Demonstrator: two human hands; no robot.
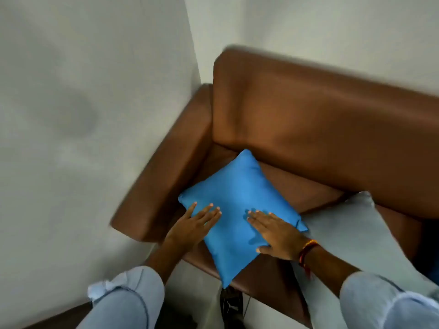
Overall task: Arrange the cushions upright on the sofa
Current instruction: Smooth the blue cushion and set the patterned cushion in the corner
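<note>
Blue cushion (238, 210) lying flat on sofa (320, 119) seat is pressed by left hand (193, 225) and right hand (276, 233), both flat, fingers spread, nothing gripped.

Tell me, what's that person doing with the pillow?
A person presses both open palms, left hand and right hand, on a blue cushion lying flat on the brown sofa. It has not been stood up yet. A grey cushion lies beside it.
</note>
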